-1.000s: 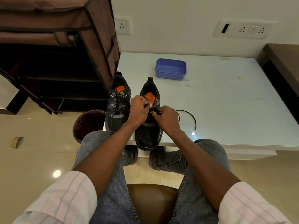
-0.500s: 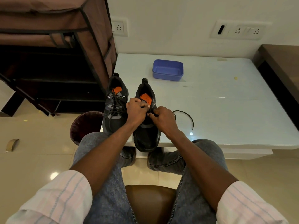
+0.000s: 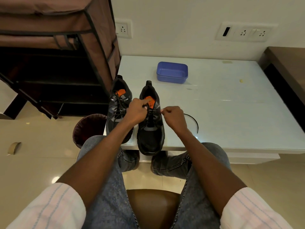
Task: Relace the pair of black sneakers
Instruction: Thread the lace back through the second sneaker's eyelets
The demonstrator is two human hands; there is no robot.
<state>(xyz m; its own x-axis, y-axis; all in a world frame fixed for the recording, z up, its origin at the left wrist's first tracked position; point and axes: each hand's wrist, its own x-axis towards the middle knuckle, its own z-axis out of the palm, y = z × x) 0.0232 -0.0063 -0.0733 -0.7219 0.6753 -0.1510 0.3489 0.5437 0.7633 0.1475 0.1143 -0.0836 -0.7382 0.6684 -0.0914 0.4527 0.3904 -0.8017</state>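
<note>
Two black sneakers stand side by side at the near edge of the white table (image 3: 231, 103), toes toward the seated person: the left sneaker (image 3: 118, 109) is laced, and the right sneaker (image 3: 151, 129) is being worked on. The left hand (image 3: 137, 111) rests over the right sneaker's tongue, fingers curled and pinching the lace (image 3: 192, 119) at the eyelets, while the right hand (image 3: 173, 119), just beside the shoe, is clenched around the same lace, whose free end curves out on the table. A blue tub (image 3: 172, 72) sits farther back, and a bin (image 3: 89, 128) stands on the floor beside the table.
</note>
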